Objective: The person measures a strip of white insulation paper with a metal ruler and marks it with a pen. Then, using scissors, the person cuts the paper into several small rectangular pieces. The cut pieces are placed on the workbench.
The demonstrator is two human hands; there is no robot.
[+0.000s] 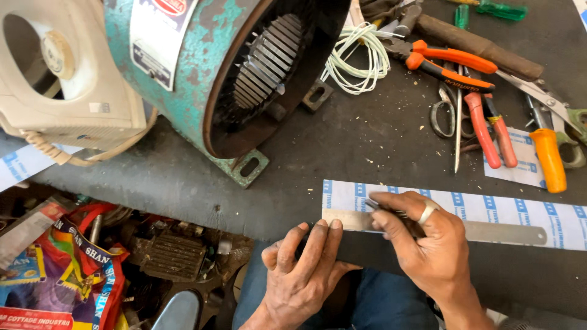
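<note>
A long strip of white paper with blue printing (489, 211) lies along the near edge of the dark workbench (367, 134). A steel ruler (489, 232) rests on the strip's near side. My left hand (302, 269) presses its fingertips on the ruler's left end. My right hand (422, 238), wearing a silver ring, grips a thin dark marking tool (382, 209) whose tip touches the paper just above the ruler's edge.
A large teal motor housing (226, 73) stands at the back left beside a white fan casing (61, 73). White wire coil (358, 58), orange pliers (452, 64), scissors (446, 113) and screwdrivers lie at the back right. Clutter and bags sit below the bench's left edge.
</note>
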